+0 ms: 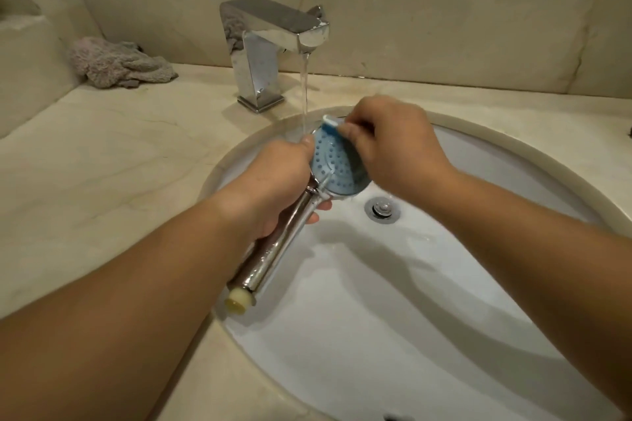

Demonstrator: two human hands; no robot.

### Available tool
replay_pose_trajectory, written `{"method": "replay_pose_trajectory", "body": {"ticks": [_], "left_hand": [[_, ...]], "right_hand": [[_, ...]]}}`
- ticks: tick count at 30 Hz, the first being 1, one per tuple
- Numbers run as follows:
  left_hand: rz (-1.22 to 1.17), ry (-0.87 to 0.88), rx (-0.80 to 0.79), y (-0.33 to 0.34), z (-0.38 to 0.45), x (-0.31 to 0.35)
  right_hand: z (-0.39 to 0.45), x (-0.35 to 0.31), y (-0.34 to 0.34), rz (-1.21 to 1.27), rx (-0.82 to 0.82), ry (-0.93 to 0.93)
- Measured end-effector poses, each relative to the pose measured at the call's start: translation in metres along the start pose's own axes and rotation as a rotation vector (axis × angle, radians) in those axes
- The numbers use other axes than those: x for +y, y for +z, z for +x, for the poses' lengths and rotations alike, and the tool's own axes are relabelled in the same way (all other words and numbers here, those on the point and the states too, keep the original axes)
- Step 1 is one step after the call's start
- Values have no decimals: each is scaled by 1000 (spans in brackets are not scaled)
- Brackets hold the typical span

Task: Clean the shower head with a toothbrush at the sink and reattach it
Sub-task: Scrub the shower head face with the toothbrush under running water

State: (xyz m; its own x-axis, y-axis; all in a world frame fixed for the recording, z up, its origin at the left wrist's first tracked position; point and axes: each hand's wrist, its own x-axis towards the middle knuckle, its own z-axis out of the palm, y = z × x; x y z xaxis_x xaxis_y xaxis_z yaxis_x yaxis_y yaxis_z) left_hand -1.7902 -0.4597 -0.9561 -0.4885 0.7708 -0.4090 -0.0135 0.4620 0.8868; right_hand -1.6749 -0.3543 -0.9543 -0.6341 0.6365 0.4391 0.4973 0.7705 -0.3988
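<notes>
My left hand (pixel 277 181) grips the neck of a chrome shower head (pixel 273 249) over the white sink (pixel 393 335), its blue nozzle face (pixel 337 164) turned up toward me. The handle slants down to the left and ends in a cream threaded end (pixel 239 301). My right hand (pixel 393 143) pinches a toothbrush, whose white and blue head (pixel 331 120) lies on the upper rim of the blue face. Most of the toothbrush handle is hidden inside my right hand. Water runs from the chrome faucet (pixel 273 37) just left of the brush head.
A crumpled grey cloth (pixel 116 63) lies on the beige stone counter (pixel 102 164) at the back left. The sink drain (pixel 382 209) sits below the shower head. A tiled wall rises close behind the faucet.
</notes>
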Motion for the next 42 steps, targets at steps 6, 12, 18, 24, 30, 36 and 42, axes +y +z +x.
{"method": "replay_pose_trajectory", "body": {"ticks": [6, 12, 18, 24, 30, 36, 42], "left_hand": [[-43, -57, -9, -6, 4, -3], [-74, -52, 3, -10, 5, -4], [-96, -63, 2, -8, 3, -1], [-145, -46, -31, -7, 3, 1], [-130, 1, -33, -6, 1, 2], [-101, 7, -30, -6, -1, 3], [-87, 30, -23, -4, -2, 4]], "right_hand": [[50, -23, 2, 278, -212, 266], [56, -20, 10, 409, -219, 361], [42, -17, -1, 327, -132, 287], [-15, 3, 10, 33, -18, -102], [-22, 3, 17, -36, 56, -282], [-10, 9, 14, -16, 188, -250], [-4, 15, 13, 29, 232, -164]]}}
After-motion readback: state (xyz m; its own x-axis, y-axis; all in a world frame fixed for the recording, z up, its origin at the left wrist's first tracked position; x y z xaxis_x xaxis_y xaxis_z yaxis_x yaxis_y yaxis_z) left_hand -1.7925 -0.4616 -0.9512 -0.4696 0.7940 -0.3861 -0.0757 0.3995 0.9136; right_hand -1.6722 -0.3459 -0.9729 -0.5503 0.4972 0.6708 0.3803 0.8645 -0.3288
